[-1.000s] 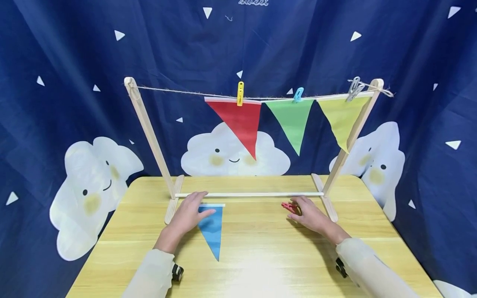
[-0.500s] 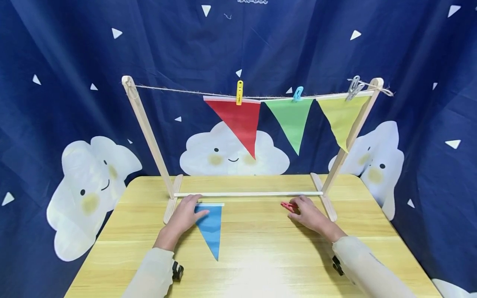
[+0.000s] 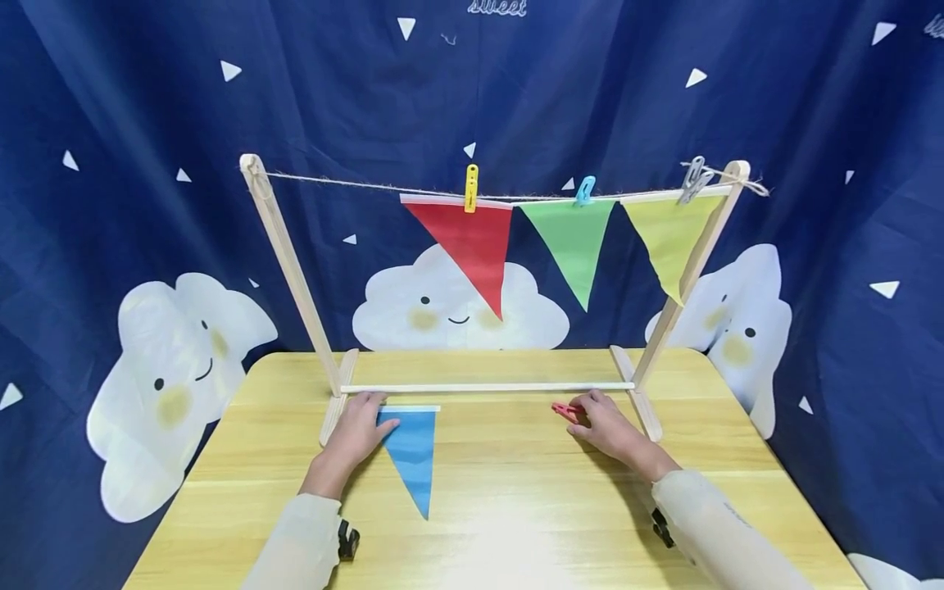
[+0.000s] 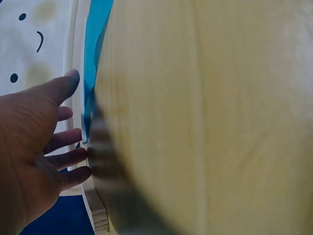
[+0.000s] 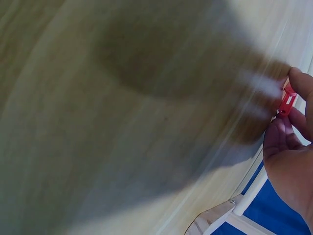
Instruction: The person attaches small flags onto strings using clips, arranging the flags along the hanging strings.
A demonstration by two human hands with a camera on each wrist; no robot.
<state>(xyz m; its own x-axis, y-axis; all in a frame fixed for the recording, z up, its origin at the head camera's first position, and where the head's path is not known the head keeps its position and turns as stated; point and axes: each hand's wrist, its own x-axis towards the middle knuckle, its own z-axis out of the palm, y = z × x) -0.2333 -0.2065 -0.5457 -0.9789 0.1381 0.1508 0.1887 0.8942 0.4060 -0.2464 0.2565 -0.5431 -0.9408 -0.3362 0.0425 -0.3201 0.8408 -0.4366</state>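
Observation:
A blue triangular pennant (image 3: 411,459) with a white top strip lies on the table, its tip toward the person. At its upper left corner is my left hand (image 3: 356,432), fingers spread and loosely bent, thumb overlapping the edge in the head view. The left wrist view shows that hand (image 4: 44,132) with nothing between thumb and fingers, beside the blue pennant (image 4: 95,49). On the right, my right hand (image 3: 608,426) holds a red clothespin (image 3: 568,412) low over the table. The right wrist view has the clothespin (image 5: 287,102) between thumb and fingertips.
Behind the hands stands a wooden frame (image 3: 291,262) with a white bottom bar (image 3: 479,387). Its string (image 3: 332,179) carries a red pennant (image 3: 472,246), a green pennant (image 3: 571,242) and a yellow pennant (image 3: 674,238), each under a clothespin. A dark blue curtain hangs behind.
My left hand has drawn a little left, uncovering more of the blue pennant's top strip. The right hand stays at the red clothespin. The head view has shifted slightly.

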